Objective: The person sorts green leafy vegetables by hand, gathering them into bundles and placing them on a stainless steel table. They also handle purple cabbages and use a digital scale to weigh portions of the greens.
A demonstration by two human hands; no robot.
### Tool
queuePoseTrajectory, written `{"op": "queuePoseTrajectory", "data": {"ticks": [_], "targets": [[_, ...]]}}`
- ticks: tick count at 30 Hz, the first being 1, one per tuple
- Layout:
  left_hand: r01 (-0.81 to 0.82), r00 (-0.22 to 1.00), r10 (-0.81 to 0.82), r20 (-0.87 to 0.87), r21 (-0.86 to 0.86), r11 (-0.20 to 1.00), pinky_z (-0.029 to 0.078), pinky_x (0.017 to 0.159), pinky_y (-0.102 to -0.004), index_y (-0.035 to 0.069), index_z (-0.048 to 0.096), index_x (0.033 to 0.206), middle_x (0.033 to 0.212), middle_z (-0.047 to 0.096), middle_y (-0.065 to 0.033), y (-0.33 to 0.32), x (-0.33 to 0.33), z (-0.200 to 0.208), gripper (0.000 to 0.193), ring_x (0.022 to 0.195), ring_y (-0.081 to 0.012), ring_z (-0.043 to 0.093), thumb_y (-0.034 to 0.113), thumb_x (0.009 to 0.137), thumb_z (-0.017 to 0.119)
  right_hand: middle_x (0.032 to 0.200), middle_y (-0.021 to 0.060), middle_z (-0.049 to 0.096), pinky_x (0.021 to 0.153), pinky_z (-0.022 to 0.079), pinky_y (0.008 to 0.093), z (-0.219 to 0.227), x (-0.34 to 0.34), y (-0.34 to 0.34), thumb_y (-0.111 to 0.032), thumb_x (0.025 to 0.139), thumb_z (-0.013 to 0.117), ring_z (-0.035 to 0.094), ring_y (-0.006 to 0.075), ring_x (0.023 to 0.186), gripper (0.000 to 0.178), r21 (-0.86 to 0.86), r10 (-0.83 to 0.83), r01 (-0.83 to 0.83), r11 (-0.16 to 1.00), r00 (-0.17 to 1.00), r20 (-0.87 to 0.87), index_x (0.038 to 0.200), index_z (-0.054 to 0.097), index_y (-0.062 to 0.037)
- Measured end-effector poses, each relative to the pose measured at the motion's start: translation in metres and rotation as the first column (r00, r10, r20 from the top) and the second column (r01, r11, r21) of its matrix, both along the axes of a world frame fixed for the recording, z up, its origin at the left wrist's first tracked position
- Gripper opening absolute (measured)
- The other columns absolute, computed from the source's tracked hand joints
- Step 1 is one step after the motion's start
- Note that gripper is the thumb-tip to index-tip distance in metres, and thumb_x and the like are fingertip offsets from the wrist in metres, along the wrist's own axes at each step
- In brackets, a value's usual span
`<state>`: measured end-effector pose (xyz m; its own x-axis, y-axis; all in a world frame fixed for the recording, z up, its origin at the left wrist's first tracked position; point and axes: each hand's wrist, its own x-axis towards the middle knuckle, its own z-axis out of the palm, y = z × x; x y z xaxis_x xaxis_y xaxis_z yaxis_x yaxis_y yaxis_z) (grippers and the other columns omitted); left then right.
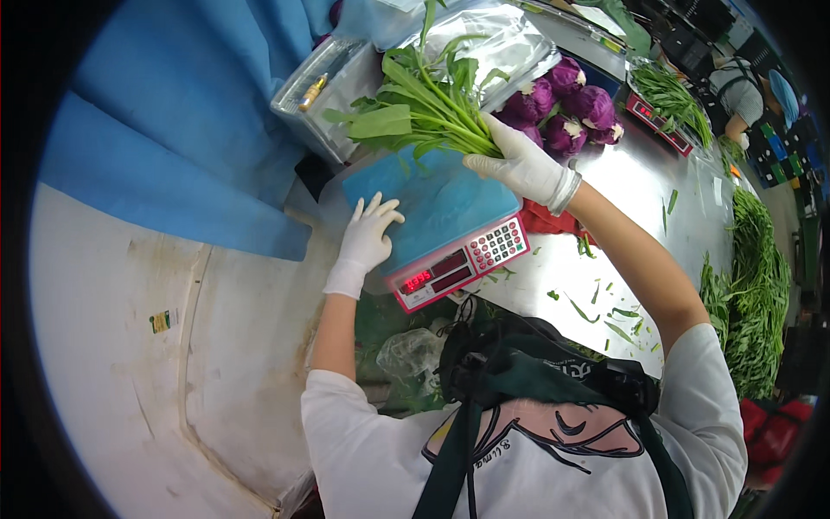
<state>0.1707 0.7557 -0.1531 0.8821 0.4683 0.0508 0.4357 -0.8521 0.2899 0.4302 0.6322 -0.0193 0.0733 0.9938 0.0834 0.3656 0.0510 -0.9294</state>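
Note:
My gloved right hand (525, 163) is closed round the stems of a bunch of leafy greens (432, 102), whose long leaves fan out to the left. The bunch is held over the far part of a digital scale (460, 262) with a blue pan (432, 206). Red digits glow on its front panel beside a keypad. With fingers spread, my gloved left hand (367, 238) touches or hovers just over the pan's left side; which of these I cannot tell.
Purple cabbages (566, 104) sit beyond my right hand, near clear plastic bags (493, 43). A second scale (659, 124) bears greens. Leaf scraps litter the metal table (562, 272); more greens (754, 294) are heaped at right. A blue curtain (186, 112) hangs left. A co-worker (742, 91) stands far right.

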Motion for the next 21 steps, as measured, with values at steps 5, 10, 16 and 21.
{"op": "queuePoseTrajectory", "data": {"ticks": [5, 10, 16, 21], "targets": [[-0.220, 0.955, 0.226, 0.194, -0.055, 0.974, 0.023, 0.106, -0.0521, 0.004, 0.044, 0.128, 0.137, 0.038, -0.0221, -0.083, 0.055, 0.010, 0.052, 0.129, -0.0407, 0.031, 0.033, 0.085, 0.053, 0.092, 0.0240, 0.059, 0.074, 0.046, 0.0435, -0.010, -0.018, 0.050, -0.022, 0.081, 0.062, 0.057, 0.0408, 0.088, 0.042, 0.222, 0.117, -0.216, 0.951, 0.915, 0.386, 0.111, 0.041, -0.0021], [-0.099, 0.992, 0.101, 0.081, -0.033, 0.995, 0.020, 0.108, -0.0501, 0.007, 0.041, 0.133, 0.141, 0.033, -0.0206, -0.105, 0.056, -0.013, 0.064, 0.130, -0.0397, 0.028, 0.036, 0.079, 0.060, 0.078, 0.0214, 0.060, 0.065, 0.049, 0.0454, -0.039, -0.032, 0.071, -0.022, 0.079, 0.061, 0.060, 0.0398, 0.076, 0.038, -0.040, 0.280, -0.338, 0.940, 0.702, 0.655, 0.109, 0.043, -0.0068], [0.080, 0.986, -0.046, 0.160, -0.214, 0.974, 0.033, 0.102, -0.0445, 0.012, 0.053, 0.124, 0.139, 0.039, -0.0137, -0.072, 0.020, -0.011, 0.053, 0.128, -0.0343, 0.035, 0.026, 0.074, 0.066, 0.089, 0.0127, 0.062, 0.076, 0.048, 0.0391, -0.143, -0.021, 0.066, -0.020, 0.072, 0.065, 0.062, 0.0299, 0.087, 0.037, -0.259, 0.347, -0.243, 0.935, 0.471, 0.811, 0.103, 0.052, -0.0052], [0.079, 0.923, 0.002, 0.384, -0.196, 0.977, 0.044, 0.091, -0.0400, 0.007, 0.065, 0.100, 0.110, 0.062, -0.0121, -0.074, 0.013, -0.016, 0.030, 0.107, -0.0305, 0.056, 0.018, 0.073, 0.068, 0.115, 0.0096, 0.053, 0.100, 0.032, 0.0420, -0.117, -0.008, 0.047, -0.024, 0.061, 0.076, 0.049, 0.0251, 0.113, 0.061, -0.193, 0.302, -0.256, 0.947, 0.509, 0.806, 0.114, 0.051, -0.0082]]}}
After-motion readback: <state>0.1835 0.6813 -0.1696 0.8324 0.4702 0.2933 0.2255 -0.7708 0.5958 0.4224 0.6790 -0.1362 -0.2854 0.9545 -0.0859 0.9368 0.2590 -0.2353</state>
